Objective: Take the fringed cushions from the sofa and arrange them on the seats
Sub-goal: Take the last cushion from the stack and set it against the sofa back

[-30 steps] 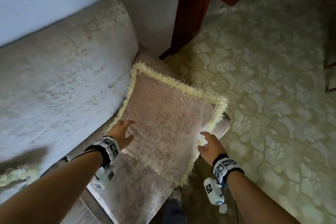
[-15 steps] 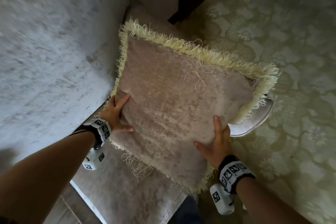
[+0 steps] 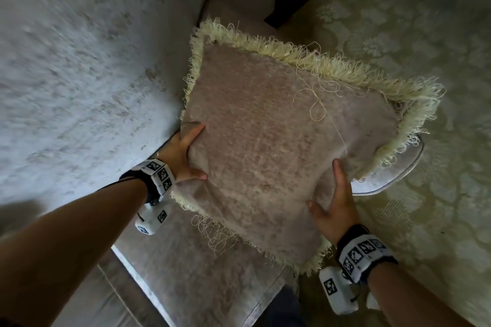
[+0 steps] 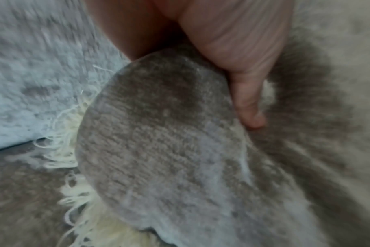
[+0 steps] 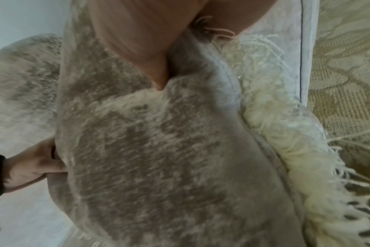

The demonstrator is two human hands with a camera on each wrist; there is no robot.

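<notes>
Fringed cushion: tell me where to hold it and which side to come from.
Hold the fringed cushion by its two opposite side edges, one hand from each side, as the left hand and right hand do now. It is broad, soft and square, so it would likely sag from one corner. Grip the plush body, not the loose fringe, which has stray threads.

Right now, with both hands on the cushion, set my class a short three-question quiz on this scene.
1. True or false: the cushion lies flat on the carpet.
2. Which hand holds the cushion's edge nearest the sofa back: A left, B right?
3. Fill in: the cushion's fringe is pale ____.

Key: 1 false, it is over the sofa seat. 2 A, the left hand; the right hand is on the carpet side. 3 yellow.
</notes>
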